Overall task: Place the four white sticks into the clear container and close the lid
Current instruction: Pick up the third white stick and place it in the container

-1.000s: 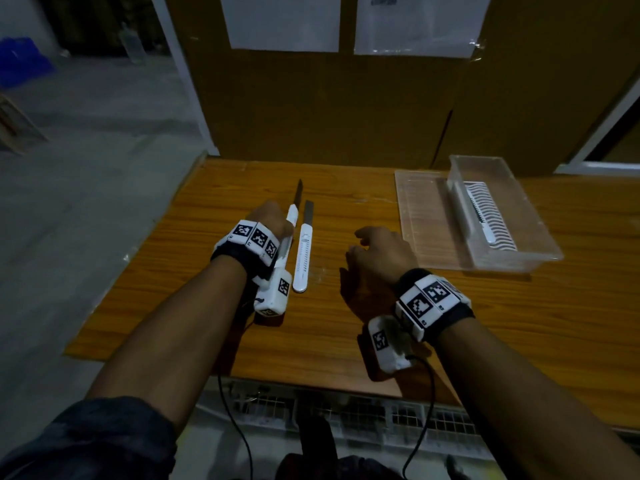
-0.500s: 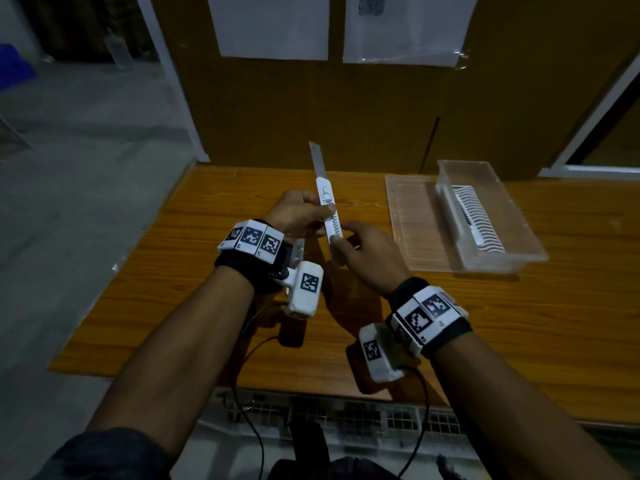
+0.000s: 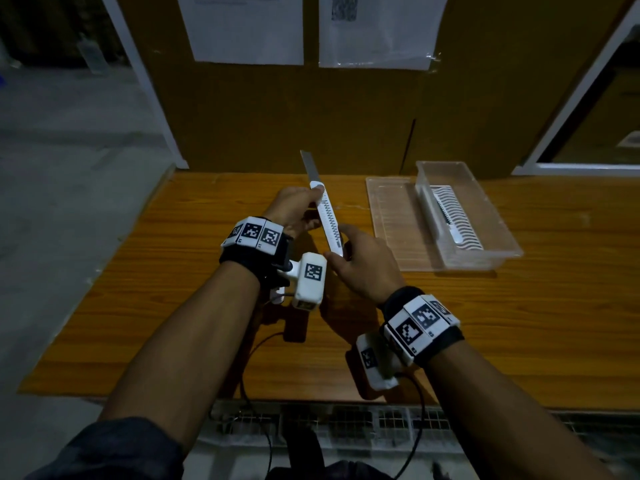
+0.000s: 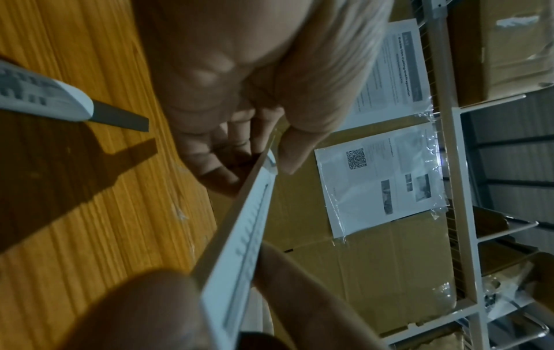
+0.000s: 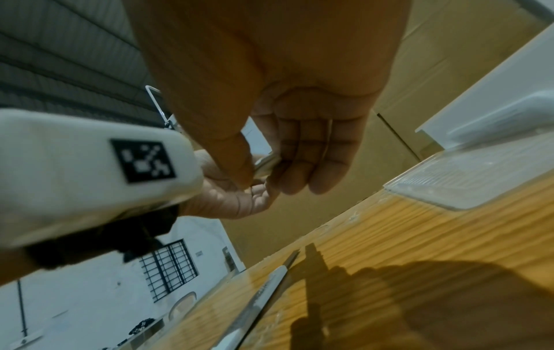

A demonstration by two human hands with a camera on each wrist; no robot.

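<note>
A white stick [image 3: 329,220] with a grey tip is tilted up above the wooden table [image 3: 173,306], held at both ends. My left hand [image 3: 304,206] pinches its upper part just below the grey tip, thumb and fingers round the stick [image 4: 242,248]. My right hand [image 3: 346,251] pinches the lower end [image 5: 265,163]. A second white stick [image 4: 45,94] lies flat on the table beneath the hands [image 5: 261,305]. The clear container [image 3: 485,216] stands open at the right with a white stick [image 3: 446,220] lying inside.
The clear lid [image 3: 391,220] lies flat on the table, against the container's left side. A brown cardboard wall with taped paper sheets [image 3: 377,29] rises right behind the table. The table's left edge drops to a grey floor [image 3: 69,168].
My left hand has lifted one stick off the table, where it lay beside the other. My right hand has come in and taken its lower end. The other stick stayed down.
</note>
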